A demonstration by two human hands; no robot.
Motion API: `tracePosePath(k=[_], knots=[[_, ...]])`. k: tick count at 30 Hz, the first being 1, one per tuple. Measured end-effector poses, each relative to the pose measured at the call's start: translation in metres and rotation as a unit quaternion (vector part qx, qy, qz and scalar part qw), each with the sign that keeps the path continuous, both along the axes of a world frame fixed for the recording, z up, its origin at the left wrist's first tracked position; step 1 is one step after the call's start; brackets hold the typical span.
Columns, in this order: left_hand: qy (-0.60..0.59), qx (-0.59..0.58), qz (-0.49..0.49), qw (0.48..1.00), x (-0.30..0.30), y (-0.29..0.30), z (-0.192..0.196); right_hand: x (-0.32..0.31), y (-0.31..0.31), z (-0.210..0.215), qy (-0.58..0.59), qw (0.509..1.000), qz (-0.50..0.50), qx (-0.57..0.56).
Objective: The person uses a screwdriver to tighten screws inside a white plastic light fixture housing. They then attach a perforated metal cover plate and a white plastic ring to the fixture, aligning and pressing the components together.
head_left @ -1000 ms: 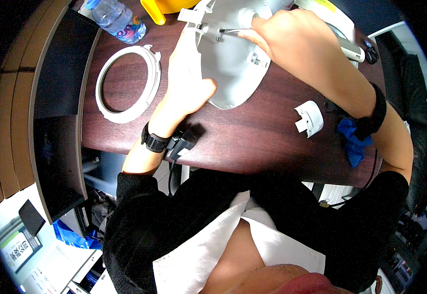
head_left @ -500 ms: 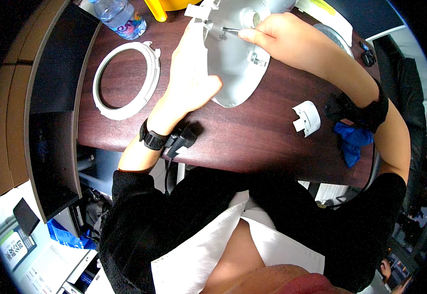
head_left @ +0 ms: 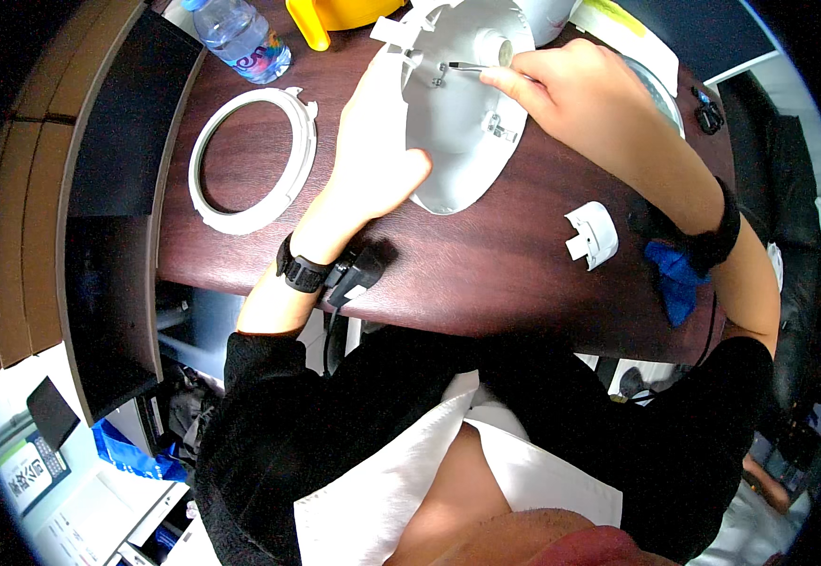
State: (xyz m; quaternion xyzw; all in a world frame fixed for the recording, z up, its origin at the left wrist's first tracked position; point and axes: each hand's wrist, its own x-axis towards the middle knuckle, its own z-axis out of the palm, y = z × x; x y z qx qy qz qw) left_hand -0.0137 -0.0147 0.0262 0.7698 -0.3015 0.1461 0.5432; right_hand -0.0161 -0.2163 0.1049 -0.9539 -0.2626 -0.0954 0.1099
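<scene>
The right hand [head_left: 571, 90] pinches a screwdriver [head_left: 467, 66] whose shaft lies level, tip pointing left into the white housing [head_left: 457, 141]; the left hand [head_left: 377, 141] clasps that housing's left edge.

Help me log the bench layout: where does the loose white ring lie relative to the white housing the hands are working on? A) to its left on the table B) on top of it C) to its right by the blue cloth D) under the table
A: the white ring lies flat on the table, left of the white housing and apart from it.
</scene>
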Motion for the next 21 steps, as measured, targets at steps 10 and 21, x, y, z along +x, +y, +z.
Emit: tracePosePath(k=[10,21], knots=[[-0.023,-0.002,-0.028,0.999,0.005,0.005,-0.007,0.001,0.000,-0.011,-0.131,0.985,0.079,-0.084],[-0.021,-0.009,-0.043,0.999,0.004,0.006,-0.007,0.002,0.000,-0.014,-0.105,0.991,0.060,-0.062]])
